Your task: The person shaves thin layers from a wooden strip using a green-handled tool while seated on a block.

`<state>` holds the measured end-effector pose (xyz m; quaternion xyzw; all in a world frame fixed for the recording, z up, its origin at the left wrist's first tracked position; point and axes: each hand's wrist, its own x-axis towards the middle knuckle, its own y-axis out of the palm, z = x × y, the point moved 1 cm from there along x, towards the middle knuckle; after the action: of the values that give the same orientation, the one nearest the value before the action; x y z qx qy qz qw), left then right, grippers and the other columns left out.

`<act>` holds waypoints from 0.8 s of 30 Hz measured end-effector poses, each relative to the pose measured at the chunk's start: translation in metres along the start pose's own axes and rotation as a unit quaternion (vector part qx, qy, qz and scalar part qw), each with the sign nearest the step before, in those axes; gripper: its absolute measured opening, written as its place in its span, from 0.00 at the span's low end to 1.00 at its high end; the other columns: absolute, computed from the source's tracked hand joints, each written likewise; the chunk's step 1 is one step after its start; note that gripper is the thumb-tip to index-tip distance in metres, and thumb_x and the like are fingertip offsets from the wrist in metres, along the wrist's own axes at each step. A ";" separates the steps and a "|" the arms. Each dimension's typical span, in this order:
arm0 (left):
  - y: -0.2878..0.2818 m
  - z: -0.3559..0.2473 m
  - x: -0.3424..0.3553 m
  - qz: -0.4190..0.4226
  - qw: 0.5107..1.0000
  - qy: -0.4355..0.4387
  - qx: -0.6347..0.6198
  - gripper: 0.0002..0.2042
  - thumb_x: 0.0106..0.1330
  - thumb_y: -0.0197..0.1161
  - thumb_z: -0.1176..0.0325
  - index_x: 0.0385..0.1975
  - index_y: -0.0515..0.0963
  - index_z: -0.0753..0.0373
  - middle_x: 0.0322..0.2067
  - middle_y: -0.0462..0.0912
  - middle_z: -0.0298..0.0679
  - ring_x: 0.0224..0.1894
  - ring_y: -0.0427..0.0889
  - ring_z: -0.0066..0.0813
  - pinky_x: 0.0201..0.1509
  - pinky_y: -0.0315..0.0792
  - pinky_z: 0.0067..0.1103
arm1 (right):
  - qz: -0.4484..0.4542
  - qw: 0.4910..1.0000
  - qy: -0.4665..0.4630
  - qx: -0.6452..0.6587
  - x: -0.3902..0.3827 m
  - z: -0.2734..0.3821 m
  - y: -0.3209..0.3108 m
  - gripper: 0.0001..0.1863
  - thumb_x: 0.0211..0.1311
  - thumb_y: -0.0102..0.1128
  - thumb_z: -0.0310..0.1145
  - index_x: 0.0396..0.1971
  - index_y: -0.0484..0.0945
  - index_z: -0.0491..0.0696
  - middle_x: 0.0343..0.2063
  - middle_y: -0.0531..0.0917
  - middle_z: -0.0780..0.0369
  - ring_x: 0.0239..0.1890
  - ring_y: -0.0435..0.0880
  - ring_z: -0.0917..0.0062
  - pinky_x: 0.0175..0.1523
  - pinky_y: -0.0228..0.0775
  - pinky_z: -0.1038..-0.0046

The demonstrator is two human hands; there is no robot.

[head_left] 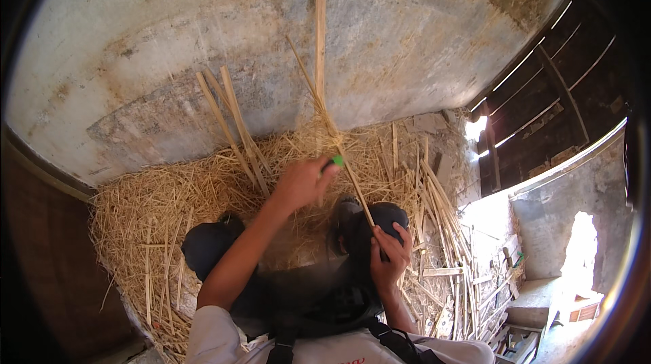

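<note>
While the left hand (305,181) has its grip wrapped around a green-tipped tool (337,160), working end hidden from where I stand, the right hand (391,255) has its grip narrow on the near end of a thin wooden strip (357,191), just over the right knee (390,216). Strip slants up and away past the tool, far end near the stained wall (224,25); fine shavings (329,126) bunch along it. Behind it, a wider slat (320,25) stands against the wall. Left of that, a few loose slats (234,103) lean, feet in the straw-like litter (135,218) spread around the person's legs. More strips (444,211) lie in a loose pile to the right. Farther right, dark boards (542,92) with light through the gaps.
</note>
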<state>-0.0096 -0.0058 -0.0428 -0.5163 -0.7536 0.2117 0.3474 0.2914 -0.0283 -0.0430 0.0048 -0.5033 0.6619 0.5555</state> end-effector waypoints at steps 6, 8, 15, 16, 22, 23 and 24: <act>-0.014 -0.002 0.005 -0.034 0.998 0.020 0.047 0.23 0.83 0.57 0.49 0.48 0.85 0.66 0.13 0.77 0.43 0.13 0.75 0.39 0.21 0.71 0.35 | -0.003 1.000 0.003 -0.008 0.002 0.002 -0.001 0.18 0.58 0.74 0.18 0.48 0.93 0.48 0.45 0.94 0.59 0.63 0.85 0.59 0.77 0.63 0.52; 0.000 -0.005 -0.008 0.021 0.997 0.066 0.038 0.22 0.82 0.59 0.49 0.48 0.85 0.66 0.13 0.77 0.43 0.12 0.75 0.38 0.21 0.71 0.35 | -0.001 1.000 0.008 0.000 0.000 0.000 0.000 0.18 0.58 0.74 0.18 0.48 0.93 0.49 0.45 0.94 0.60 0.63 0.84 0.59 0.77 0.62 0.52; 0.010 0.013 0.004 -0.059 0.991 0.116 0.018 0.20 0.82 0.61 0.51 0.46 0.84 0.67 0.15 0.78 0.44 0.13 0.76 0.41 0.21 0.70 0.36 | -0.001 1.000 0.011 -0.008 0.003 0.004 -0.002 0.18 0.58 0.74 0.17 0.48 0.93 0.48 0.45 0.94 0.60 0.63 0.85 0.59 0.76 0.63 0.52; 0.011 0.011 0.001 -0.047 0.994 0.093 0.021 0.21 0.82 0.61 0.51 0.46 0.84 0.67 0.15 0.78 0.44 0.13 0.76 0.41 0.21 0.70 0.36 | -0.001 1.000 0.012 -0.003 0.002 0.002 -0.001 0.18 0.58 0.74 0.17 0.48 0.93 0.48 0.45 0.95 0.60 0.63 0.85 0.59 0.76 0.64 0.53; 0.021 -0.007 -0.020 -0.003 0.993 0.111 0.038 0.22 0.83 0.59 0.51 0.49 0.84 0.69 0.14 0.77 0.44 0.13 0.76 0.41 0.20 0.71 0.35 | -0.007 1.000 0.006 0.001 0.003 0.000 0.001 0.18 0.58 0.73 0.17 0.48 0.93 0.48 0.45 0.95 0.59 0.62 0.85 0.59 0.75 0.65 0.55; 0.021 -0.005 -0.017 -0.012 0.996 0.089 0.026 0.23 0.83 0.59 0.51 0.50 0.84 0.70 0.14 0.77 0.44 0.13 0.75 0.41 0.20 0.70 0.35 | -0.007 1.000 0.006 -0.004 0.003 0.002 0.000 0.18 0.58 0.74 0.17 0.48 0.93 0.48 0.45 0.95 0.59 0.62 0.85 0.59 0.75 0.66 0.55; 0.022 -0.002 -0.013 -0.020 0.997 0.066 0.015 0.23 0.83 0.59 0.51 0.51 0.84 0.70 0.14 0.77 0.44 0.12 0.75 0.41 0.19 0.70 0.34 | -0.008 1.000 0.007 -0.008 0.003 0.003 -0.001 0.18 0.58 0.74 0.17 0.48 0.93 0.48 0.45 0.95 0.59 0.62 0.85 0.59 0.75 0.66 0.55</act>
<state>0.0082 -0.0094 -0.0604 -0.5084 -0.7361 0.1811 0.4084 0.2895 -0.0285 -0.0396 -0.0005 -0.5048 0.6531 0.5645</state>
